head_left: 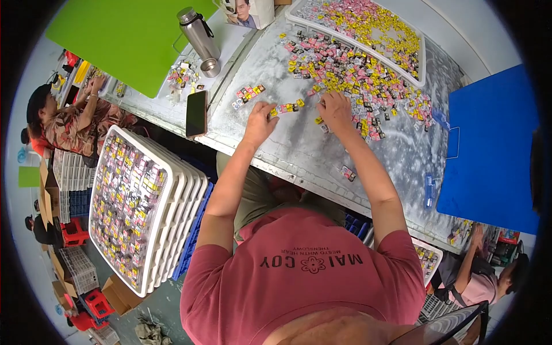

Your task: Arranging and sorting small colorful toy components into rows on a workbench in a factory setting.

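"What is the left hand (260, 125) doing?"

"From where I stand, its grip pinches the left end of a short row of small pink, yellow and black pieces (286, 108), at the mottled grey worktop (310, 158)."

"And the right hand (335, 112)?"

"Its fingers curl at the left edge of a loose, many-coloured heap of similar pieces (353, 72); I can't tell whether its grip holds any."

"Anything nearby?"

"A second short row (248, 96), just beside the left hand."

The person (305, 287) wears a dusty-red T-shirt (241, 299) with dark lettering (277, 263) and a flower emblem (313, 264); its short sleeves (210, 267) end well back from the left hand (260, 122) and right hand (336, 112), and olive trousers (253, 198) show between left hand and shirt.
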`<state>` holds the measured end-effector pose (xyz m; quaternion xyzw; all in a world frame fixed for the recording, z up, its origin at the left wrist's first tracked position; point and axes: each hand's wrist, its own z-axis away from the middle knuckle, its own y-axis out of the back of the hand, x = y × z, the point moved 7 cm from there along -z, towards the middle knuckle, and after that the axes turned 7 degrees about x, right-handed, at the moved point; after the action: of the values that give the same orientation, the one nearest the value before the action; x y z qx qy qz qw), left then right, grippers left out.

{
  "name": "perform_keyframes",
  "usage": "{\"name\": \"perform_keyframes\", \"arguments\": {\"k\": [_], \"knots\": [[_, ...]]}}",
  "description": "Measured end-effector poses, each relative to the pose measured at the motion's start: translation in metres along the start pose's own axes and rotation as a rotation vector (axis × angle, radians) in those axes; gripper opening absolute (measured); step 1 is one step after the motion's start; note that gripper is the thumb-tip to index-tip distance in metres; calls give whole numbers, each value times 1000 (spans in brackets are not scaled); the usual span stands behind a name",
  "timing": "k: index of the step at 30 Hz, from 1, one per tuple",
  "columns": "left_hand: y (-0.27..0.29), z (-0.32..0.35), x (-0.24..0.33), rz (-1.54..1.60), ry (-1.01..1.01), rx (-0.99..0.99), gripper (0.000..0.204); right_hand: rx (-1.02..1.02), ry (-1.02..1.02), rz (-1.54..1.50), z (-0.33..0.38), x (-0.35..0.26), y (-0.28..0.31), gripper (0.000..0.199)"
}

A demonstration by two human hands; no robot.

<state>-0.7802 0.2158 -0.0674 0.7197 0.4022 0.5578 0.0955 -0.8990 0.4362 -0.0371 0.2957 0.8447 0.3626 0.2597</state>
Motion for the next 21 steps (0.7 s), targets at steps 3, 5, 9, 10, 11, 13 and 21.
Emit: {"name": "perform_keyframes", "arguments": {"k": [3, 5, 9, 10, 11, 13, 21], "knots": [[-2, 4, -4, 3, 49, 2, 43, 25, 1, -41, -9, -1, -4, 15], [-3, 6, -2, 7, 11, 47, 44, 57, 26, -75, -19, -1, -11, 16], [-1, 9, -1, 6, -22, 126, 44, 51, 31, -121, -49, -4, -34, 17], [-1, 8, 2, 7, -22, 126, 44, 23, -1, -111, -55, 0, -42, 18], [-2, 7, 4, 0, -9, 113, 43, 22, -1, -111, -61, 2, -48, 18], [-3, 6, 7, -8, 10, 104, 43, 25, -28, -89, -72, 4, -60, 21], [1, 7, 13, -88, 2, 103, 40, -4, -29, -91, -90, 5, -82, 25]]}}
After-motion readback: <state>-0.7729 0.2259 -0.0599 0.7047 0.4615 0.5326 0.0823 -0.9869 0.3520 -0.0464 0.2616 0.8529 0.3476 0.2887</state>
